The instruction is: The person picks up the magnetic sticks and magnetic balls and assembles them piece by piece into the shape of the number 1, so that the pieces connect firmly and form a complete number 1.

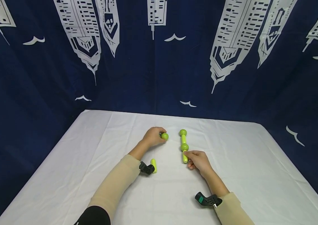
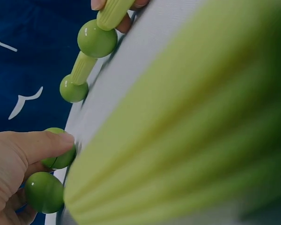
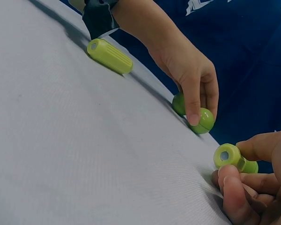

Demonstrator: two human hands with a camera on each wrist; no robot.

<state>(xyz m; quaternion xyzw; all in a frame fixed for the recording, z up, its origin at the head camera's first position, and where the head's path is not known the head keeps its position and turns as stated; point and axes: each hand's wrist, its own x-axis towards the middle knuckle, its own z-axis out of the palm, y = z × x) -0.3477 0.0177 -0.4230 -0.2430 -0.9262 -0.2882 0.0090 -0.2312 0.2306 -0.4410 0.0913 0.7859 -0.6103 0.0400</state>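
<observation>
With fingers of the R hand (image 1: 199, 160), pinching the near rod (image 1: 185, 158) (lime green, ribbed) betw. thumb and fingertips, w/ other fingers curled in below. Showing, at that rod's end in the R wrist view, a grey disc (image 3: 224, 155), approx. centred. From the near rod, running forward in a line to the near ball (image 1: 184, 147), then to the far rod (image 1: 183, 139), then to the far ball (image 1: 183, 132), touching end to end. Resting on the white cloth (image 1: 63, 175) or just above it at the pinched end; can't tell which.

With fingers of the L hand (image 1: 154, 136), pinching the held ball (image 3: 206, 123) betw. thumb and fingertips, left of the line and apart from it. Having a second ball (image 2: 44, 192) just beside the held one, nearer the palm; can't tell whether gripped too or merely touched (mostly hidden in head view).

Seeing also a loose rod (image 3: 110, 56), flat on the cloth just beside the L wrist mount (image 1: 146, 168), looming big and blurred in the L wrist view.

On both arms, wearing beige sleeves (image 1: 116, 184), w/ a black section (image 1: 97, 215) further up the L arm. At the R wrist, carrying a dark R wrist mount (image 1: 208, 200) w/ a green patch (image 1: 201, 199).

Past the cloth's far edge, showing a navy backdrop (image 1: 136, 78), printed w/ white upside-down towers (image 1: 83, 28) and bird shapes (image 1: 188, 103).
</observation>
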